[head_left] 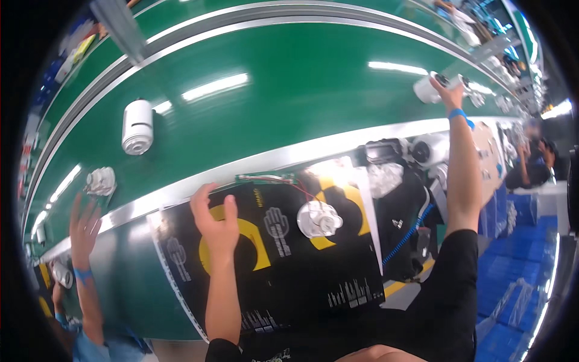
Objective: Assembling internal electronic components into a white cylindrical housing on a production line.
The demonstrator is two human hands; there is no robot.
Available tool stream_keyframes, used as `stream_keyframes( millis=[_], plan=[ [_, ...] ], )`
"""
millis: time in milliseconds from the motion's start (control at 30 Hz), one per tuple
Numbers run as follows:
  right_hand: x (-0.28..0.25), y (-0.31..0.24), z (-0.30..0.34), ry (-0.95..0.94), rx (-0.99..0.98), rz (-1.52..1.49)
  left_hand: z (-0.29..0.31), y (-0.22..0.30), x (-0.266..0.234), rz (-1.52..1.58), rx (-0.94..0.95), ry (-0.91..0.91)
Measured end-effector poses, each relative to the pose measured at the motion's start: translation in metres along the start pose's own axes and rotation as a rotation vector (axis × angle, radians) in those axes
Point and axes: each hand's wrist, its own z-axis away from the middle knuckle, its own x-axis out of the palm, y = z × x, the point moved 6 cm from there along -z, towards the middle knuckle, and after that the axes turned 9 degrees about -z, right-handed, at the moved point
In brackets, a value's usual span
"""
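1. The person's right hand [449, 93], with a blue wristband [461, 116] below it, is stretched out over the green conveyor belt [289, 78] at the upper right. Its fingers are partly bent and reach to a white cylindrical housing [426, 90]; whether they have closed on it cannot be told.
2. A second white housing [456, 82] is just beyond that hand, partly covered by it.
3. The person's left hand [216, 223] is spread open, thumb apart from the fingers, and holds nothing. It is above a black printed sheet [313, 271] with yellow shapes, which lies on the desk [129, 295].
4. To the right of the left hand, on the sheet, is a white round component [319, 219]. Thin red wires [306, 190] run between it and a narrow circuit board [265, 179] near the sheet's far edge.
5. Beyond the sheet's right side are crumpled clear wrapping [385, 179] and a blue coiled cord [408, 238].
6. On the belt's left part lie a white cylindrical unit [138, 127] and, nearer, a small white part [101, 181].
7. A co-worker's hand [84, 232], blurred and also wearing a blue band, is raised near that small part.
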Motion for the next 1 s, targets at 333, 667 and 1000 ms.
stream_keyframes(
  millis=[333,667,1000],
  plan=[
    [0.037,0.063,-0.016,0.060,-0.051,0.527,-0.007,0.012,-0.007,0.120,0.109,0.046],
    [0.022,-0.274,0.187,0.069,-0.973,-0.245,0.005,0.021,0.004,0.965,-0.304,-0.434],
    [0.065,-0.387,0.365,-0.990,-1.003,-0.322,0.032,-0.034,-0.042,1.313,-0.469,-0.488]
  ],
)
